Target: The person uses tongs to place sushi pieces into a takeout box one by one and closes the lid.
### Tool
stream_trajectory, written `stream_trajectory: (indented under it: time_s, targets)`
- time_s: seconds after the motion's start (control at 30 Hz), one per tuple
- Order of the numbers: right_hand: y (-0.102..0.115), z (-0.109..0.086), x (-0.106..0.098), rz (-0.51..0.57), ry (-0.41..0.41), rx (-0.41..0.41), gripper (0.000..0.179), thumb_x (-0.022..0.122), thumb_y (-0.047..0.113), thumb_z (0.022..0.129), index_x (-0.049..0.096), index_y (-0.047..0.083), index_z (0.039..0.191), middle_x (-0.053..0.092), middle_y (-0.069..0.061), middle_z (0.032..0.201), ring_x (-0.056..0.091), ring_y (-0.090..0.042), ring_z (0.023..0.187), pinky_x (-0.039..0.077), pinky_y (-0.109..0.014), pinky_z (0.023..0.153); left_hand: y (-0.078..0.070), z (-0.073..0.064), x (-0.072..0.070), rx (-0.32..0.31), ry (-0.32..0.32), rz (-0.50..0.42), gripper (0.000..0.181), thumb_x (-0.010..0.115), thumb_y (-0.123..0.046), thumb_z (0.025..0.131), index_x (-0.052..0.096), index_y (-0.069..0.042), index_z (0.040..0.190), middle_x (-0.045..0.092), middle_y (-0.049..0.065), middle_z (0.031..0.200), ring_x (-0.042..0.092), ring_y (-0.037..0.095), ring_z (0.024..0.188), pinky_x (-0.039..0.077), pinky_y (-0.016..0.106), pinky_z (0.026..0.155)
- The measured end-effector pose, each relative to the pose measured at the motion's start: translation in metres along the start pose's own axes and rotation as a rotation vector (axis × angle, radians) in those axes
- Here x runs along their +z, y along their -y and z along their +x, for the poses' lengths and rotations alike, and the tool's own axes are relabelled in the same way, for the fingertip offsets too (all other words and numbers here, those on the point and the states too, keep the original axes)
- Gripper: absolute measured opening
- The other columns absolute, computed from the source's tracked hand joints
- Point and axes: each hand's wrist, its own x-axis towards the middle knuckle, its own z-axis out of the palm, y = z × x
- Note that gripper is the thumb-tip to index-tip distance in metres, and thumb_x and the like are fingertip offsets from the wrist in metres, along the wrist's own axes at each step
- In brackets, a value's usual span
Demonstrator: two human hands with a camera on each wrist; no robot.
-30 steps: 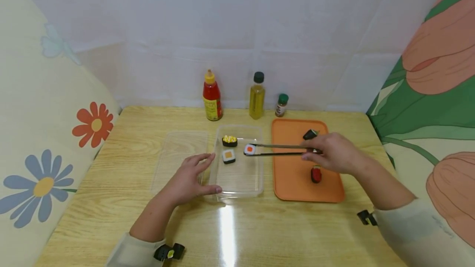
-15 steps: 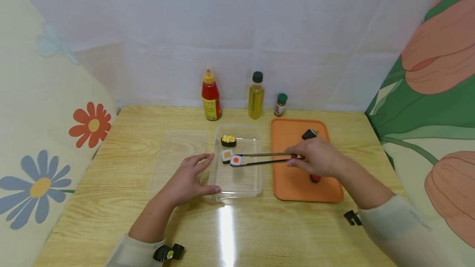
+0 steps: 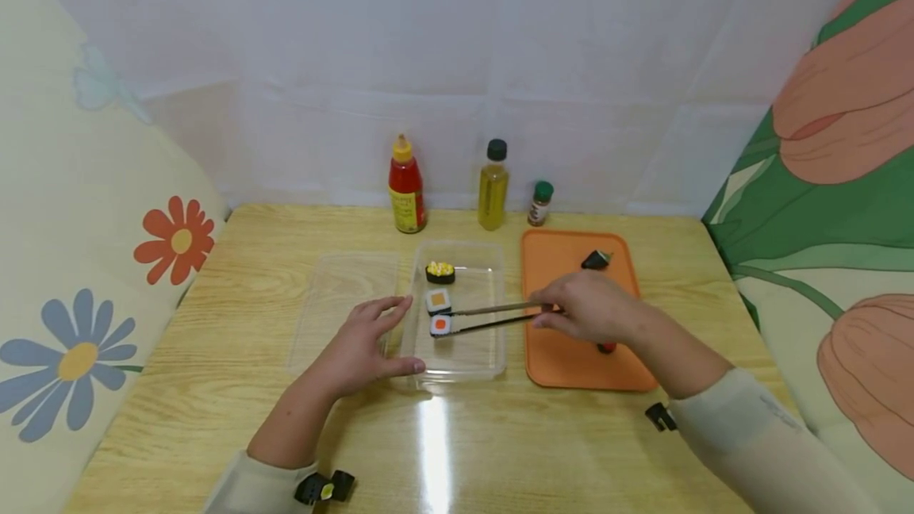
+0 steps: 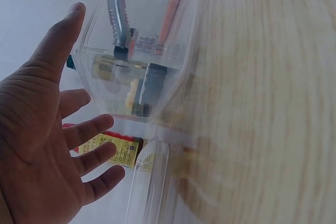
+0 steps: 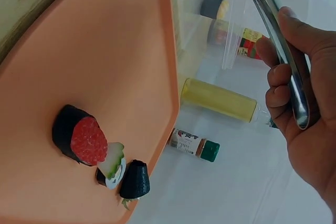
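Observation:
My right hand [image 3: 589,306] grips metal tongs [image 5: 286,51], whose arms reach left over the clear plastic container [image 3: 474,354]. At their tips is a square sushi roll with an orange-red centre [image 3: 441,325], low inside the container. Just behind it sits a sushi roll with a yellow-orange centre [image 3: 439,301]. A corn-topped sushi [image 3: 440,273] stands farther back, making a row along the container's left side. My left hand [image 3: 367,339] is beside the container's left wall, thumb and fingers spread, holding nothing; its palm shows in the left wrist view.
An orange tray [image 3: 593,371] at right carries a red-topped sushi [image 5: 84,135], a black cone-shaped piece [image 5: 135,179] and a white-and-green piece [image 5: 113,163]. A clear lid [image 3: 343,284] lies left. Behind stand a red sauce bottle [image 3: 407,189], an oil bottle [image 3: 493,193] and a spice jar [image 3: 539,205].
My right hand and the tongs have moved left and nearer, carrying the orange-red-centred sushi roll from the container's right part to the near end of the row. The left hand stays put.

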Motion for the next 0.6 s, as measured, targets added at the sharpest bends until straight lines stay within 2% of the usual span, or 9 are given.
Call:
stream_trajectory:
  time_s: [0.37, 0.6]
  targets:
    - [0.005, 0.013, 0.003, -0.044, 0.030, -0.059, 0.033, 0.073, 0.031, 0.099, 0.077, 0.008, 0.123, 0.078, -0.002, 0.105, 0.072, -0.010, 0.088, 0.059, -0.034, 0.078, 0.000, 0.001, 0.001, -0.005, 0.000, -0.006, 0.110, 0.081, -0.068, 0.077, 0.036, -0.016, 0.163, 0.035, 0.012, 0.164, 0.026, 0.044, 0.150, 0.033, 0.068, 0.113]
    - [0.009, 0.021, 0.005, -0.093, 0.088, -0.055, 0.032, 0.070, 0.033, 0.101, 0.076, 0.011, 0.123, 0.075, 0.005, 0.097, 0.068, -0.008, 0.084, 0.057, -0.034, 0.076, 0.001, 0.001, 0.001, 0.003, -0.009, 0.001, 0.111, 0.080, -0.070, 0.077, 0.036, -0.015, 0.163, 0.035, 0.013, 0.164, 0.027, 0.044, 0.149, 0.033, 0.068, 0.113]
